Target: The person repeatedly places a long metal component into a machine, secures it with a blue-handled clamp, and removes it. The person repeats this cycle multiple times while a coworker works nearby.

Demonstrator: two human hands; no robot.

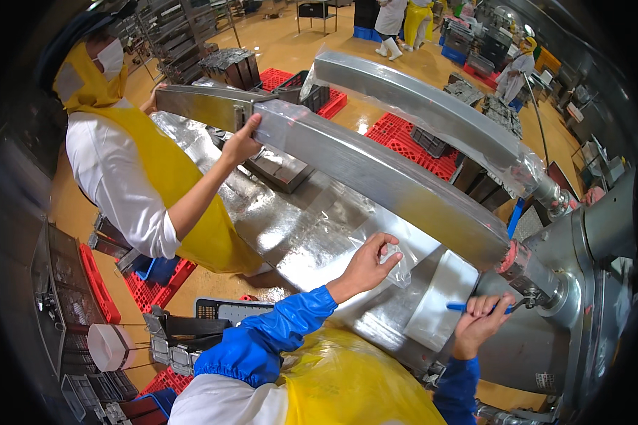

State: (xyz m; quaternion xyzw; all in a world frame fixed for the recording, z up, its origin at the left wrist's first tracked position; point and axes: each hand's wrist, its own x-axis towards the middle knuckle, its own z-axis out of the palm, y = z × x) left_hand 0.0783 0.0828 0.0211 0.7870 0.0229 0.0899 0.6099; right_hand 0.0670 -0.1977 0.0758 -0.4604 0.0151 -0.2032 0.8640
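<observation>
- Step, as judged: the long metal mould (pixel 386 177) is being seated at the machine's outlet nozzle (pixel 539 280), with the blue lever (pixel 458 307) under control.
- Mould location: slanting above the metal desk (pixel 312 223), from far left to near right; its right end meets the nozzle, pinkish material (pixel 508 256) at the joint. Clear film covers much of its length.
- Right hand (pixel 483 320): near right, below the nozzle; fingers wrapped round the lever, forearm rising from the near edge. Grip closed on the handle.
- Left hand (pixel 371 265): raised on the near side of the mould, apart from it; forearm slants in from near left, wrist bent slightly, fingers loosely curled, thumb spread away. Grip empty as far as visible; contact with the clear plastic film (pixel 403 273) beside it, cannot tell.
- Co-worker's nearer hand (pixel 242 144): on the mould's left part, steadying it, apparently.
- Next move, as judged: calls for a measured lever turn, mould held in line with the nozzle, left hand free to support it.
</observation>
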